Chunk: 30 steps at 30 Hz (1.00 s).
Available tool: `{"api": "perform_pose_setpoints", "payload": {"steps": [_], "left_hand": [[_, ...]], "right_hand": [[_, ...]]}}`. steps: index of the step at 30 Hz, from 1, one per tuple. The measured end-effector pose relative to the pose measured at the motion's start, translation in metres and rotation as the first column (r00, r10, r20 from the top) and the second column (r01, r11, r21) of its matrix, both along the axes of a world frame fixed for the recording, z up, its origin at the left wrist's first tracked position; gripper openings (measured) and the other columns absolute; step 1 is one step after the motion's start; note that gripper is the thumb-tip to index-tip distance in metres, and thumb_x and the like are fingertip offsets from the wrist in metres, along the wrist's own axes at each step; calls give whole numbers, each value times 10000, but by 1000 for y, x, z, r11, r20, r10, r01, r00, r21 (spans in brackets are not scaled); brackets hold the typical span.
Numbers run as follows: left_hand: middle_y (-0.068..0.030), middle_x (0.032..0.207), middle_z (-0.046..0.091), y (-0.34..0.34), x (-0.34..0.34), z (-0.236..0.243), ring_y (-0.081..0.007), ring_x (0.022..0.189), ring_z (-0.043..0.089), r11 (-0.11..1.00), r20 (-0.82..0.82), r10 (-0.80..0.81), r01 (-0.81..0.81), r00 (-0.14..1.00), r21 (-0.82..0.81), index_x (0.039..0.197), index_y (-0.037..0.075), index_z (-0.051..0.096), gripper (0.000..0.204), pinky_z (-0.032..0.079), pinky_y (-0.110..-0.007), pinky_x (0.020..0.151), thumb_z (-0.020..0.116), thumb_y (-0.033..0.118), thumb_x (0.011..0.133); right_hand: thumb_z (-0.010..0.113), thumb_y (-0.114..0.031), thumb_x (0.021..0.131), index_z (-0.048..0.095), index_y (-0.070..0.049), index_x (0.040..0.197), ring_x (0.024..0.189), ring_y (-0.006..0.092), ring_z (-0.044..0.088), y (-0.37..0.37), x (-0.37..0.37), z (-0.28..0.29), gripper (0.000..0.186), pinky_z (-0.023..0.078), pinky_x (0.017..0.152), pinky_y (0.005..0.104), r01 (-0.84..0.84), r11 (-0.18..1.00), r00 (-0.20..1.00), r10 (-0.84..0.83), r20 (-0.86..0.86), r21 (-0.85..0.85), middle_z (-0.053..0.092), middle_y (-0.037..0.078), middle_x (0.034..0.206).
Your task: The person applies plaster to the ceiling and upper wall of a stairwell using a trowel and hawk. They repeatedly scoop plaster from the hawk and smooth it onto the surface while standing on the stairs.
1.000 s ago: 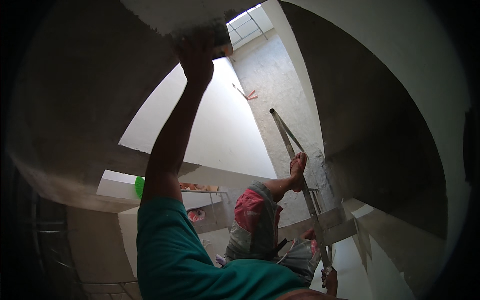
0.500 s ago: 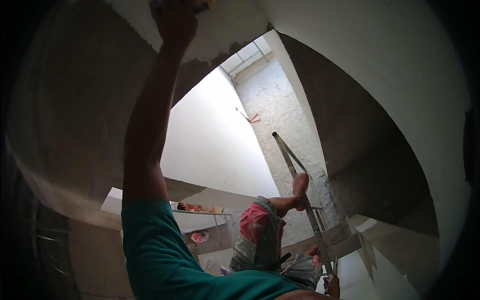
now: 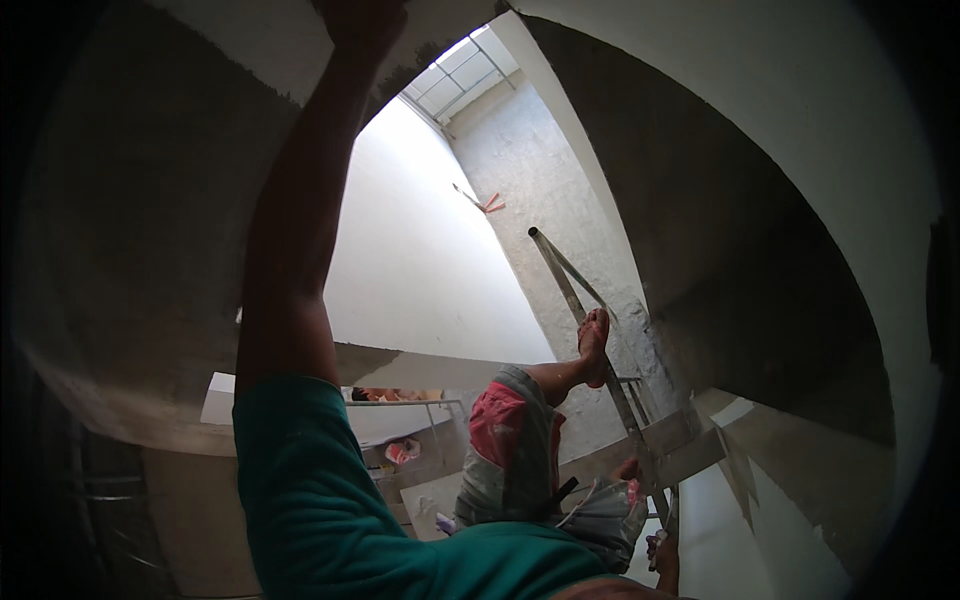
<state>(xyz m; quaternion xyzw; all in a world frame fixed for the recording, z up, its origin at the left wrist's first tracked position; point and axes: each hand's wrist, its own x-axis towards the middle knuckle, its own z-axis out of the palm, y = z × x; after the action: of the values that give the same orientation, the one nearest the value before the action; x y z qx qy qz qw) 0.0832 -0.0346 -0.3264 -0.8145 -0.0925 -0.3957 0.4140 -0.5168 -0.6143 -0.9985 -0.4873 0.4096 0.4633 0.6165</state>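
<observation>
Pole [image 3: 623, 408] slanted, top pointing upper left, right hand [image 3: 660, 550] near bottom

You have nothing legible before you — no text, label, brand, number or sign can be read anywhere in this view, bright or dim.

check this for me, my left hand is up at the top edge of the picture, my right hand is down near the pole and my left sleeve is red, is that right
The sleeve is green, not red, as the head view shows. Your left hand is up at the top edge and your right hand is down near the pole.
</observation>
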Motion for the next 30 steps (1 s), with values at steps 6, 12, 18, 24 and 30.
{"api": "perform_pose_setpoints", "payload": {"steps": [6,12,18,24,30], "left_hand": [[-180,1313,469,54,-10,-117,-423,1184,448,966,-17,-172,172,985,195,1314,170,479,543,302,-634,1003,619,131,791],[-127,1322,477,65,-69,-169,-376,1174,469,979,-198,-185,198,962,49,1300,161,491,476,353,-555,1019,588,118,836],[-81,1354,464,56,-100,-68,-381,1152,473,968,-144,-193,212,971,131,1394,230,415,669,331,-586,986,630,150,765],[-93,1395,454,73,-72,102,-394,1229,440,988,67,-55,45,996,147,1407,196,395,701,338,-573,989,594,58,749],[-113,1442,410,45,-67,115,-389,1286,403,988,51,142,-138,989,-69,1416,136,380,665,292,-550,1057,541,15,782]], "right_hand": [[378,-180,913,423,-132,920,406,96,380,-1,12,27,66,300,343,249,-51,999,998,52,32,-11,466,-8,562],[398,-157,898,435,-119,887,412,95,397,3,27,71,54,312,347,251,-86,994,996,85,-9,-68,474,-7,567],[400,-147,894,441,-114,859,414,96,403,8,38,73,63,316,346,257,-166,983,985,169,33,-79,479,-6,570],[398,-138,894,447,-112,831,412,96,405,3,49,65,85,319,346,262,-206,977,972,210,107,-46,481,-6,571],[396,-143,899,448,-116,830,402,93,393,7,48,65,90,314,347,259,-161,987,985,160,60,22,468,-9,568]]}}
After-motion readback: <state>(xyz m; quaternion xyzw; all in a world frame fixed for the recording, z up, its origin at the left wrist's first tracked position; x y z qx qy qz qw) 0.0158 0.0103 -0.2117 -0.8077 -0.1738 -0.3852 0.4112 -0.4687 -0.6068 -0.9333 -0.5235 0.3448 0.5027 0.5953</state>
